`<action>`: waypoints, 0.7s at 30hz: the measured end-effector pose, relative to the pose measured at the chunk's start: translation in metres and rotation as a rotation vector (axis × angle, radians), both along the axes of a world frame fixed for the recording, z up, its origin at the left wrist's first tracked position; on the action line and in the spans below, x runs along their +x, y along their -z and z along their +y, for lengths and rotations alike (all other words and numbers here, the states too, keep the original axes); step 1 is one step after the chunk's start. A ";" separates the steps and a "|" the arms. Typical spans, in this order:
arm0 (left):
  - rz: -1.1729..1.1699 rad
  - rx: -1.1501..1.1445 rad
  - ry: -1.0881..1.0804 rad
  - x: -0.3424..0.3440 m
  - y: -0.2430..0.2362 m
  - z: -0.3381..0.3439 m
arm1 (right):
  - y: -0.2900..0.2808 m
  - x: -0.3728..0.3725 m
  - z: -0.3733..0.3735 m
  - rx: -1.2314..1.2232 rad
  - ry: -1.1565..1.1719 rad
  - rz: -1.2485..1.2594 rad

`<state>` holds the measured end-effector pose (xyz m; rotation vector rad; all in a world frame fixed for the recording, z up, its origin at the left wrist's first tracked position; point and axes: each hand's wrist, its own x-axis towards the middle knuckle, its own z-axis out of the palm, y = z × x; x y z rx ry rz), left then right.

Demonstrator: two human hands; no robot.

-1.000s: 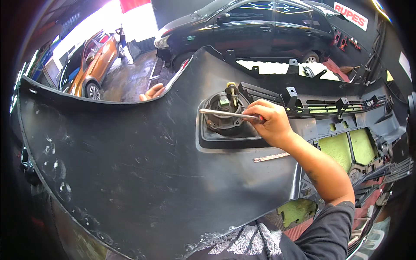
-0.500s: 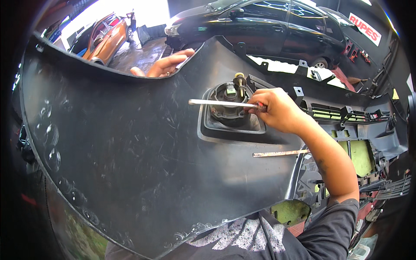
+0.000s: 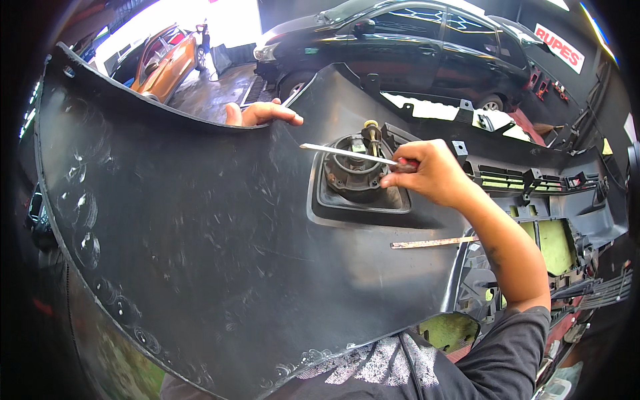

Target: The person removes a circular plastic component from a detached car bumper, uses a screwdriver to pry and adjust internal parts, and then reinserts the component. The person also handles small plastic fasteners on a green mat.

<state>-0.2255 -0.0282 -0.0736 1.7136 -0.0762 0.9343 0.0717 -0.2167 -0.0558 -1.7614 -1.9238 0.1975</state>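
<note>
The inner side of a large black car bumper [image 3: 200, 233] spreads across the view in front of me. At its upper edge, the fingers of my left hand [image 3: 267, 115] curl over the rim; the rest of that hand is hidden behind the panel. My right hand [image 3: 430, 170] is closed round the red-and-black handle of a screwdriver [image 3: 347, 155], whose long metal shaft points left. The shaft crosses in front of a round black fog lamp housing [image 3: 353, 177] set in the bumper. A yellowish-headed adjuster screw [image 3: 371, 133] stands beside the lamp, close to my right hand.
A narrow metal strip [image 3: 430, 244] lies against the bumper below the lamp. Grille slats and brackets [image 3: 520, 180] extend to the right. Beyond are a dark car [image 3: 407, 53] and an orange car [image 3: 167, 63]. A person [image 3: 205, 50] stands near the bright doorway.
My left fingers have shifted down and bent further over the rim. The screwdriver's tip has tilted upward and slightly right. The bumper sits slightly lower in view.
</note>
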 end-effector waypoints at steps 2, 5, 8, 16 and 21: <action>0.034 0.240 -0.069 0.004 -0.001 0.007 | 0.001 0.010 -0.004 0.027 -0.008 0.142; 0.037 0.343 -0.039 0.005 -0.005 0.015 | 0.009 0.010 -0.002 0.081 -0.060 0.099; 0.033 0.338 -0.017 0.004 0.000 0.024 | 0.015 0.000 0.000 0.073 -0.029 0.012; 0.049 0.332 -0.010 0.001 0.000 0.024 | 0.023 -0.023 -0.007 0.118 0.096 -0.063; 0.056 0.318 -0.031 0.004 -0.001 0.021 | 0.032 -0.026 -0.009 0.207 0.048 -0.243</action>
